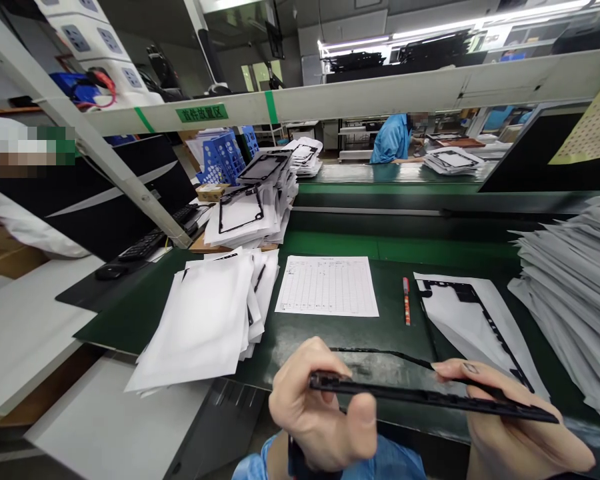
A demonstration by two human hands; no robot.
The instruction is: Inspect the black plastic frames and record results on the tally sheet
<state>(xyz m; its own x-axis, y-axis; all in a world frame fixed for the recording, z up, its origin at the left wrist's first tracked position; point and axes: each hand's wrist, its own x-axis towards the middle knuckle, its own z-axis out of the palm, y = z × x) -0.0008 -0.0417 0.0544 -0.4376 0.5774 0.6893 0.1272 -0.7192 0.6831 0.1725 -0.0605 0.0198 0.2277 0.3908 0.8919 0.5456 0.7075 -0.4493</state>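
Close in front of me, both hands hold a thin black frame point(420, 396), tilted so that one long edge faces me. My left hand point(323, 407) is closed round its left end, the thumb near the front edge. At the right end, my right hand point(515, 413) has its fingers above and below the frame. Beyond my right hand lies a similar black frame point(495, 327) on a white sheet point(447, 320). A red pen point(407, 300) rests left of that sheet. Farther left, a printed form point(327, 287) lies flat on the green table point(390, 267).
White sheets with black parts between them point(205, 313) pile up at left. Behind them stands a taller stack with black frames point(250, 213). A high stack of white sheets point(575, 280) borders the right side. A shelf bar point(330, 103) crosses above; a person in blue point(393, 139) works beyond.
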